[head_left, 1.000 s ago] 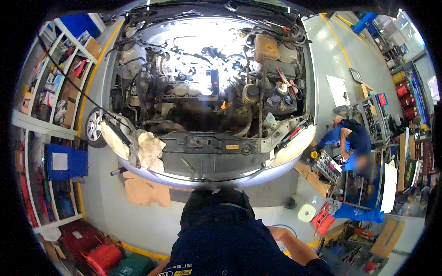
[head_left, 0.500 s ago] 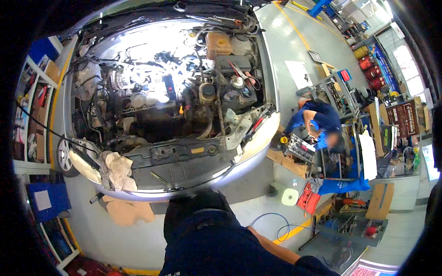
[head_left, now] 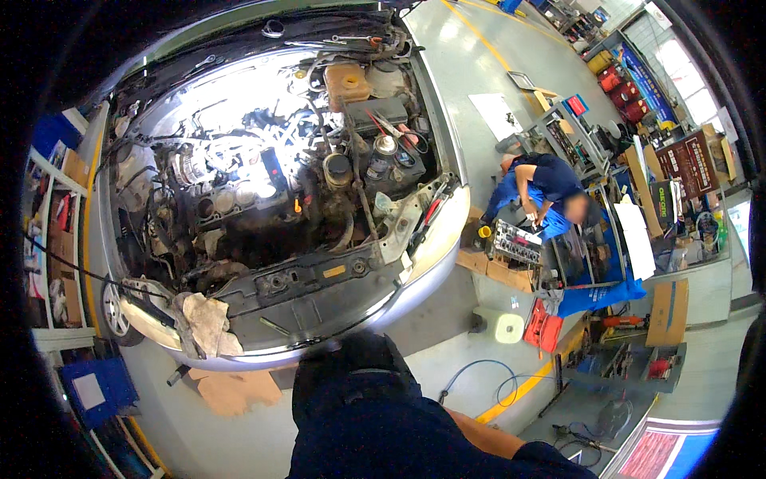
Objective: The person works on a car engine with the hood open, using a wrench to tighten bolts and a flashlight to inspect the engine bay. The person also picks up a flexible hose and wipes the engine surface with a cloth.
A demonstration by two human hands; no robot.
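The view has swung toward the person's right, so the car's engine bay [head_left: 275, 243] sits farther left and more tilted; the left forearm, glimpsed a second ago, has gone from sight; the right forearm [head_left: 485, 436] shows as a slimmer strip; more of the blue air hose [head_left: 471, 364] has emerged; a printed panel [head_left: 654, 457] has entered at lower right.

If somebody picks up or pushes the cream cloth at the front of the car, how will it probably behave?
The cream cloth would probably hang floppy, since it lies creased and crumpled. It seems light for its size, as it looks thin. Pushed, it may bunch up, because it lies loosely on the car.
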